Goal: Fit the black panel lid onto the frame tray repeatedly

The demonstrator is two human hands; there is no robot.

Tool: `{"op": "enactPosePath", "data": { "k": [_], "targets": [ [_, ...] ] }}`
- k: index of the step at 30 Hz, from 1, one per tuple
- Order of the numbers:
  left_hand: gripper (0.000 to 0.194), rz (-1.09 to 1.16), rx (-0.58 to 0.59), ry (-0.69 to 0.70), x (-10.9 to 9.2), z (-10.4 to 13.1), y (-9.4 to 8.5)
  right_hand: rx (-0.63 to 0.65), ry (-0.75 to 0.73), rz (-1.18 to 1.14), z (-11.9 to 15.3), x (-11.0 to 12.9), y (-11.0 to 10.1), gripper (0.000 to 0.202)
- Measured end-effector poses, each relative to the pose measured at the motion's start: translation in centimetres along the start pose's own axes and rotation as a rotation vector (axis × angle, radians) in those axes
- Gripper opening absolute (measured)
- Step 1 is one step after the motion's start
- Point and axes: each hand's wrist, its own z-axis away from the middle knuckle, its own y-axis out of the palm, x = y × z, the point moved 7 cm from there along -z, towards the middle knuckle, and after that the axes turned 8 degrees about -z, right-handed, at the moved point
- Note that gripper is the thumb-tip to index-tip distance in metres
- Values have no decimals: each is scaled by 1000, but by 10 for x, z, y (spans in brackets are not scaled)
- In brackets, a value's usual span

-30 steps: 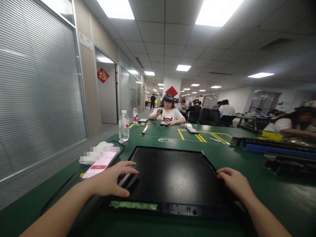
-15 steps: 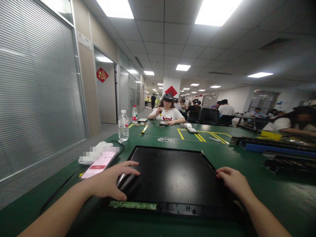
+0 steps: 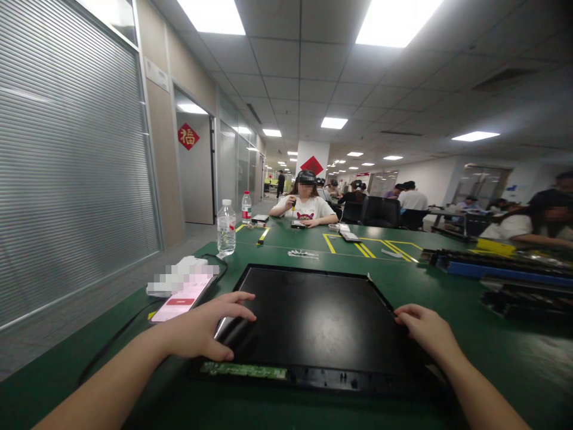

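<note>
One black panel [image 3: 308, 316], two bottles [image 3: 226, 233]

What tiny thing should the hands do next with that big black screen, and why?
Maybe the right hand should gently lift the black frame, because that hand is at its right edge, while the left hand spreads over the opposite side, perhaps able to steady it.

Black panel [image 3: 313, 316], green circuit board [image 3: 246, 371]

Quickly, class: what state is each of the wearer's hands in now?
Left hand: open, spread over the left side of the black panel.
Right hand: closed, apparently pinching the panel's right edge.
</note>
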Motion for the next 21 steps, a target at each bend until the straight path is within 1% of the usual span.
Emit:
{"op": "enactPosePath", "data": {
  "k": [7,12,16,21],
  "targets": [
    [57,27,19,6,1,0,0,2,-1,11,1,2,0,24],
    [56,2,-6,-14,3,0,-2,-8,4,2,1,2,-1,24],
    [50,-40,-80,-99,15,-3,-2,0,3,-8,-1,-1,1,25],
    [41,-160,-236,-210,33,-8,-6,17,13,-18,-3,-4,3,26]
  ]
}}
